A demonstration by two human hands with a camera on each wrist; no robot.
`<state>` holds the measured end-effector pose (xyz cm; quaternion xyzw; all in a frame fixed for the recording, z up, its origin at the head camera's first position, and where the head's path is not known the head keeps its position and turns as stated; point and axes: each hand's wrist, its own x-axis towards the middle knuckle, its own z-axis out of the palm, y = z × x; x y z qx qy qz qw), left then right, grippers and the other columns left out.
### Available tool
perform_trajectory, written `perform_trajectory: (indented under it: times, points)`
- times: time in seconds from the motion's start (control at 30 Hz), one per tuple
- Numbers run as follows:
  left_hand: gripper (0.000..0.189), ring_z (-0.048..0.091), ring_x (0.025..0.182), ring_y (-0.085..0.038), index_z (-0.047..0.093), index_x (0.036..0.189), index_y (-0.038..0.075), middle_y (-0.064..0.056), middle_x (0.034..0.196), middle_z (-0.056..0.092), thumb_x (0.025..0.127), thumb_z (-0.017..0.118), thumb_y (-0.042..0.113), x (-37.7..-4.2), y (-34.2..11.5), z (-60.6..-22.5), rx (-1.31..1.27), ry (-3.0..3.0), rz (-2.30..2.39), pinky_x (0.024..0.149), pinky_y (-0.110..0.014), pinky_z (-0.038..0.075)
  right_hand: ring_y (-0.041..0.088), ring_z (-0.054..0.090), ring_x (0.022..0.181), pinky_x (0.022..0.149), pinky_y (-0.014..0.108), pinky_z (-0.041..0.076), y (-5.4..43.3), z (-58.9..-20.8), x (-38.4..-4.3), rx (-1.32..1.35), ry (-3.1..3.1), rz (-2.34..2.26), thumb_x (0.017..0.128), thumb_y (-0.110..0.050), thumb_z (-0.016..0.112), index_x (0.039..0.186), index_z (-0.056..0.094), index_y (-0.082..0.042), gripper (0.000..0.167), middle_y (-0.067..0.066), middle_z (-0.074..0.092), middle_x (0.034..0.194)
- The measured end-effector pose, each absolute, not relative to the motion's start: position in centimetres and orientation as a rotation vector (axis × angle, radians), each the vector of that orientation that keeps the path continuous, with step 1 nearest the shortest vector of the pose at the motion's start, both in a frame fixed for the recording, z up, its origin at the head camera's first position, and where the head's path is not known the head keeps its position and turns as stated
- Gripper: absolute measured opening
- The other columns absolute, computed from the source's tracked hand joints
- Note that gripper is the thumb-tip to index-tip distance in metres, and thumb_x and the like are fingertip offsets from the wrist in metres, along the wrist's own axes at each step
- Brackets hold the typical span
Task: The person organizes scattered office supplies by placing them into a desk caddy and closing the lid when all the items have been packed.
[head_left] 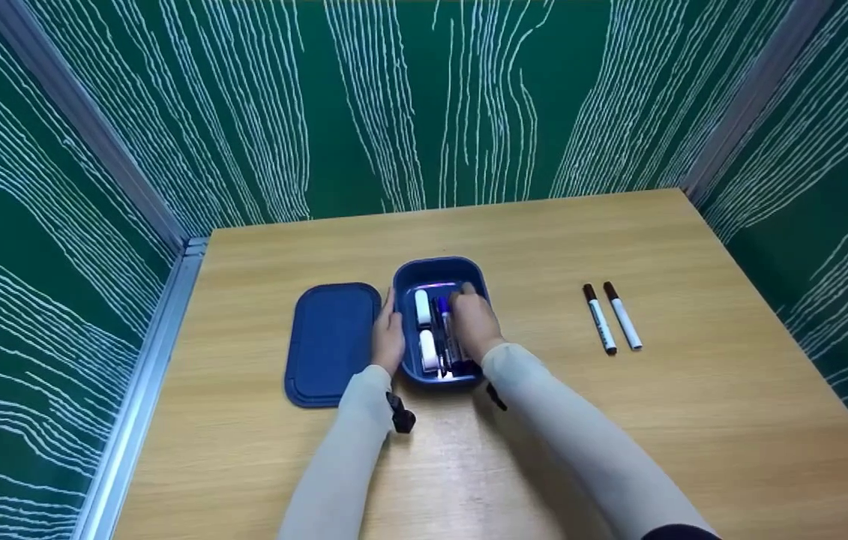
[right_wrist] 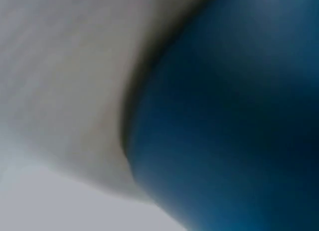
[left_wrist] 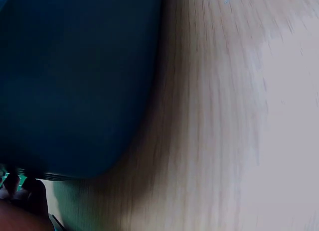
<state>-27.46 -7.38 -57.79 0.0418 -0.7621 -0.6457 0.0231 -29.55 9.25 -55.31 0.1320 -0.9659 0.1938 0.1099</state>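
Observation:
A dark blue open box [head_left: 438, 262] stands on the table with pens and white items inside. My left hand [head_left: 388, 336] lies along the box's left outer wall, its fingers extended. Reaching into the right side of the box, my right hand [head_left: 476, 324] has its fingers bent downward; I cannot tell what they hold. Beside it lies a blue-capped marker [head_left: 444, 304], among darker pens. Two white rounded items [head_left: 422, 307] sit along the box's left side. The box wall [left_wrist: 75, 91] fills much of the left wrist view and the blurred right wrist view.
Left of the box lies a flat blue lid [head_left: 330, 345], close to my left hand. Two dark-capped white markers, one [head_left: 600, 319] beside the other [head_left: 623, 316], lie on the wooden table [head_left: 528, 247] at right. Green walls with white lines stand around it.

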Motion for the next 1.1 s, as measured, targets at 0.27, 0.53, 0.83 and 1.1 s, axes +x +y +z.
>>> perform_trajectory:
  times: [0.27, 0.53, 0.83, 1.1]
  points:
    - [0.055, 0.016, 0.151, -0.029, 0.024, 0.157, 0.013, -0.008, 0.163, 0.021, 0.104, 0.032, 0.007, -27.8, -7.5, -57.9, 0.137, -2.357, -1.983, 0.121, -0.046, 0.016, 0.037, 0.062, 0.093, 0.073, 0.048, 0.055, 11.7, -51.8, -31.6, 0.371, -2.732, 0.626, 0.086, -0.001, 0.061, 0.103, 0.067, 0.001, 0.018, 0.016, 0.058, 0.102]
    - [0.055, 0.018, 0.150, -0.029, 0.025, 0.157, 0.014, -0.010, 0.163, 0.022, 0.103, 0.033, 0.007, -27.4, -7.6, -58.0, 0.163, -2.350, -1.995, 0.118, -0.045, 0.024, 0.037, 0.058, 0.105, 0.084, 0.045, 0.053, 18.7, -50.2, -33.4, 0.205, -2.750, 0.832, 0.093, -0.002, 0.056, 0.123, 0.060, 0.002, 0.031, 0.020, 0.055, 0.122]
    - [0.055, 0.021, 0.149, -0.027, 0.022, 0.158, 0.016, -0.007, 0.164, 0.019, 0.104, 0.031, 0.009, -27.5, -7.5, -57.8, 0.146, -2.328, -2.045, 0.119, -0.044, 0.022, 0.045, 0.060, 0.103, 0.081, 0.055, 0.053, 26.2, -50.2, -34.2, -0.101, -2.829, 0.686, 0.096, -0.007, 0.049, 0.125, 0.059, 0.006, 0.034, 0.028, 0.056, 0.123]
    - [0.055, 0.013, 0.151, -0.030, 0.023, 0.157, 0.013, -0.011, 0.164, 0.019, 0.103, 0.032, 0.005, -27.6, -7.3, -57.9, 0.120, -2.301, -2.055, 0.122, -0.047, 0.013, 0.048, 0.062, 0.098, 0.075, 0.055, 0.055, 28.1, -54.3, -32.3, -0.231, -2.917, 0.590, 0.095, -0.011, 0.051, 0.121, 0.061, 0.008, 0.033, 0.032, 0.057, 0.114]
